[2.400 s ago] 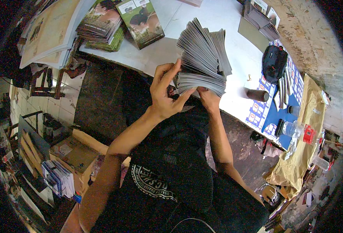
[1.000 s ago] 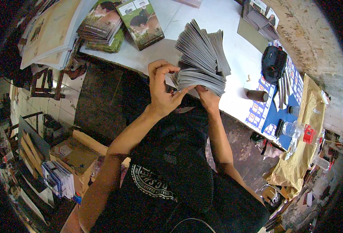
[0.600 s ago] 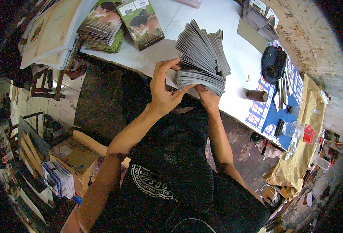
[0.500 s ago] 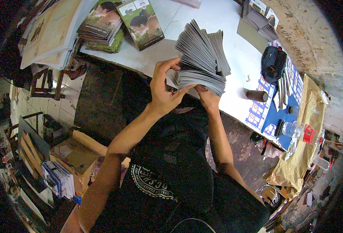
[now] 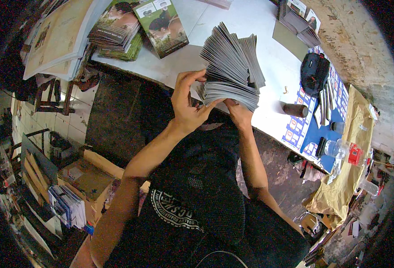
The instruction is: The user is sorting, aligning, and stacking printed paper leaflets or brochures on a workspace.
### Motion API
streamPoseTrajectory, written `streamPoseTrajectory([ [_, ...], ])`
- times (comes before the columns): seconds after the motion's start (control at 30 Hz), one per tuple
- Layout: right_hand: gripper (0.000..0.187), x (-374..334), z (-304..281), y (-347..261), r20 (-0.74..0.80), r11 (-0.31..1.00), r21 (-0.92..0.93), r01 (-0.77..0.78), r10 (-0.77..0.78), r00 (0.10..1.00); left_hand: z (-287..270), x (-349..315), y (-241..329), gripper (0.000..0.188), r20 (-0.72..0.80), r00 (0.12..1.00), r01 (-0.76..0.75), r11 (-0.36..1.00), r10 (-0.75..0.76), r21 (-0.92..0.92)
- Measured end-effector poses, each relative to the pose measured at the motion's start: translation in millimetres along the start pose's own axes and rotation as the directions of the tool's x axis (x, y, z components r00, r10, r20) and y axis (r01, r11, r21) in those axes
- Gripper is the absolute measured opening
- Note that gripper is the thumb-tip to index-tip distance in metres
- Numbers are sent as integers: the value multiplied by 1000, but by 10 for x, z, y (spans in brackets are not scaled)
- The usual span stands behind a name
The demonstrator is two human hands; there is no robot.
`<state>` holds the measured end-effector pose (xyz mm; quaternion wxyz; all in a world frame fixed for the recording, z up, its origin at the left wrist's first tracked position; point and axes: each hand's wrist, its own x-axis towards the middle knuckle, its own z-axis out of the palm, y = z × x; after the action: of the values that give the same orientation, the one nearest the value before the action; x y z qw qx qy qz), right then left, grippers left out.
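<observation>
A thick stack of folded leaflets stands fanned out at the table's near edge, its grey edges spread apart. My left hand grips the near left side, fingers curled round it and thumb pressed against the near edge. From the near right, my right hand holds the same stack; its thumb meets the near edge beside the left thumb, and most of its fingers are hidden beneath the leaflets. Farther left on the table lie a green leaflet with a picture on it and a pile of similar leaflets.
Large printed sheets overhang the table's left end. Toward the right are a black pouch, a dark cylinder, and a clear bottle. More leaflets stand at the far right. A cardboard box sits low on the left.
Both hands keep almost the same place and hold. The leaflet edges nearest my thumbs have shifted very slightly.
</observation>
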<state>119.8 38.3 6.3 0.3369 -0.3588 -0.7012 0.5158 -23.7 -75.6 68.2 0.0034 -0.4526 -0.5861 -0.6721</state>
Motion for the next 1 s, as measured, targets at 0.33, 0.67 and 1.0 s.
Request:
streamPoseTrajectory([
  [0.33, 83, 9, 15, -20, -7, 997, -19, 80, -81, 997, 22, -47, -66, 61, -47, 999, -1, 999, -1, -45],
  [0.67, 81, 6, 18, -17, 9, 999, 6, 52, -52, 999, 20, -50, -102, 56, 39, 999, -5, 995, 9, -97],
  [1.0, 80, -21, 7, -29, 16, 999, 53, -13, 12, 1000, 58, -64, -70, 68, 9, 1000, 2, 999, -2, -38],
])
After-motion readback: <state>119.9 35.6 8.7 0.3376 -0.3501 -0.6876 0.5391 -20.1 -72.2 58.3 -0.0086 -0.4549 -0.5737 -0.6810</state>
